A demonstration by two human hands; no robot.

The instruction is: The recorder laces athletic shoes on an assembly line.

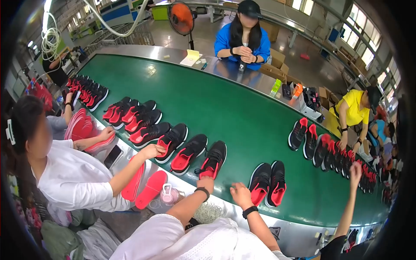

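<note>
My left hand [205, 185] is at the heel of a black sneaker [216, 157] with a red lining, its fingers closed at the opening and partly hidden there. My right hand [242, 195] is over the green belt with its fingers apart and nothing in them. Just right of it stands a pair of like sneakers, the nearer one a black sneaker [261, 177] and beside it another black sneaker [277, 182], toes pointing away. To the left of my left hand, a further black sneaker [189, 152] rests on the belt.
A green conveyor belt [247, 117] runs across, carrying more sneaker rows. At left, a person in a white shirt [82, 173] touches a sneaker, near red insoles [151, 189], a pink-lidded cup [170, 195] and a phone [113, 156]. Another person's arm [349, 203] reaches in at right.
</note>
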